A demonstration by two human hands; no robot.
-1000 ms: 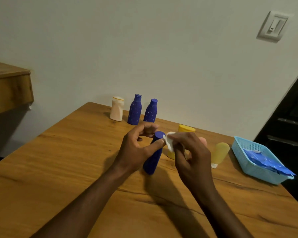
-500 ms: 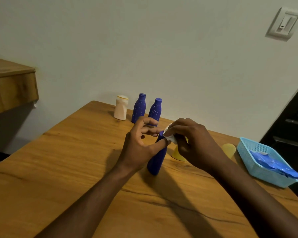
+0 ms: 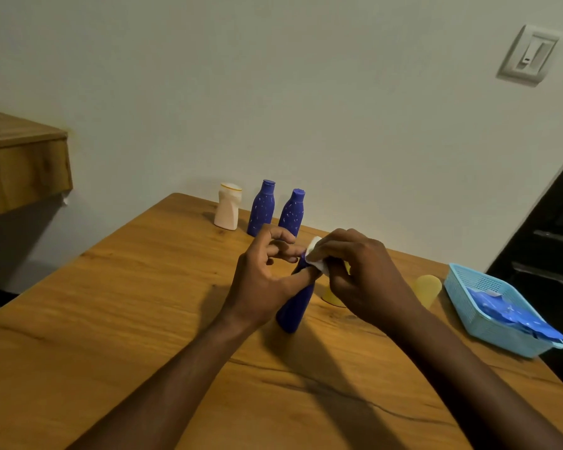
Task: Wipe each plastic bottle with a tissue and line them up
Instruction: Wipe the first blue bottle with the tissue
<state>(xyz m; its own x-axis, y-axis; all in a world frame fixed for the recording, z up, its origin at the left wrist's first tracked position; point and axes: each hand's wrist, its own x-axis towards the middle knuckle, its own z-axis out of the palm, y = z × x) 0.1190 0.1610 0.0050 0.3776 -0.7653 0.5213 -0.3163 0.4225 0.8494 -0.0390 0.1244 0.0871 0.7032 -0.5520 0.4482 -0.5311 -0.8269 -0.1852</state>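
**A:** What is each grip doing?

**B:** The left hand (image 3: 260, 280) has its grip closed on the neck of a plain blue bottle (image 3: 294, 306), with the thumb on the near side and the fingers curled at the far side. The right hand (image 3: 361, 280) has a narrow grip that pinches a white tissue (image 3: 314, 258) against the top of the bottle.

**A:** Where is that bottle?

**B:** Its base is on the wooden worktop (image 3: 111, 319), near the middle. Its top leans a little to the right.

**A:** And the other bottles?

**B:** A yellow bottle (image 3: 332, 297) sits just behind the right hand and is mostly hidden. A second yellow bottle (image 3: 428, 287) is further right. I cannot tell whether it stands or lies. Three bottles stand upright in a row at the far edge, by the wall: a cream bottle (image 3: 228, 206), a speckled blue bottle (image 3: 261, 209) and a second speckled blue bottle (image 3: 292, 211).

**A:** Anything else?

**B:** A light blue basket (image 3: 465, 287) at the right edge of the worktop holds a blue packet (image 3: 514, 315). A wall switch (image 3: 527, 55) is high on the right, and a wooden shelf (image 3: 20, 164) is on the left.
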